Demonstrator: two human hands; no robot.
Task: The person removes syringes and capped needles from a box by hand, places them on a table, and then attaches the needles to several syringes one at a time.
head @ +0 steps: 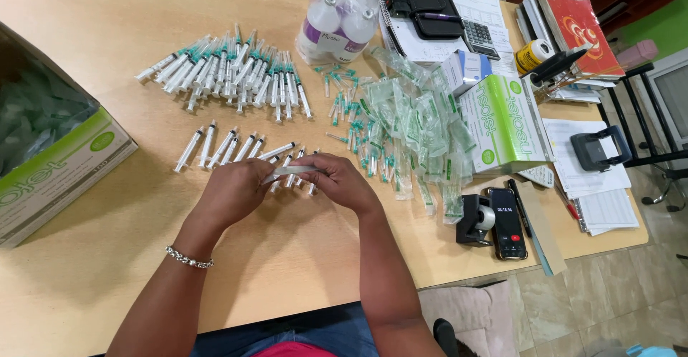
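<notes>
We look down from a head-worn camera onto a pale wooden table [100,34], where a seated person's two bare hands meet near the centre of the view. The left hand [233,192], with a beaded bracelet [189,259] on its wrist, and the right hand [340,181] are drawn close together, and both pinch a slim, clear wrapped syringe [290,172] that lies level between them; we cannot tell exactly how the fingertips sit on it. Just beyond the hands, toward twelve o'clock, a loose row of syringes [229,145] lies flat on the wood. Farther along at eleven o'clock rests a larger pile of syringes with green-capped needles [229,74], well apart from the hands. At two o'clock from the hands a heap of torn clear wrappers [412,131] spreads over the table (green needle caps are scattered along its near edge). At nine o'clock, against the left border, an open cardboard box [54,163] holds more wrapped packs. At three o'clock stands a green-and-white carton [502,124], and near it, toward four o'clock, a black tape dispenser [474,219] sits just beside a smartphone [507,222] with a lit screen. Far off at twelve o'clock a bag of clear bottles [337,20] stands beside a notebook [459,13] with a calculator [479,38].
</notes>
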